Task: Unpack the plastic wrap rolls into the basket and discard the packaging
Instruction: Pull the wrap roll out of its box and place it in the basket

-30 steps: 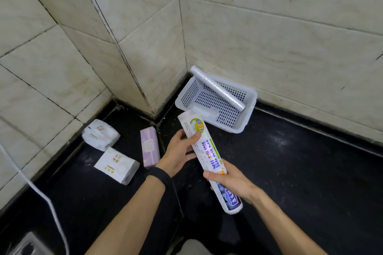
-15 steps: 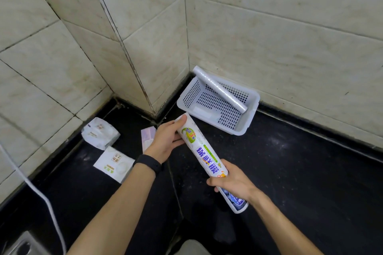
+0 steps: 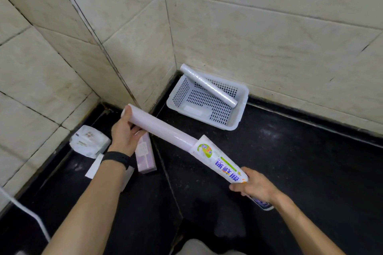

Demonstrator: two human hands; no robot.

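Observation:
A white plastic wrap roll (image 3: 163, 128) sticks more than halfway out of its printed plastic sleeve (image 3: 219, 163). My left hand (image 3: 125, 133) grips the roll's bare upper end. My right hand (image 3: 256, 186) holds the sleeve's lower end. Both are held above the black floor. A white perforated basket (image 3: 238, 118) stands in the tiled corner, with another unwrapped roll (image 3: 208, 86) lying slantwise across it, one end resting on the far rim.
A purple box (image 3: 145, 155) and two white wrapped packs (image 3: 89, 141) lie on the black floor by the left wall. A white cable (image 3: 31, 215) runs along the lower left. Tiled walls close the corner behind the basket.
My left hand has pulled the roll up and to the left, out of the sleeve. My right hand kept hold of the sleeve's lower end.

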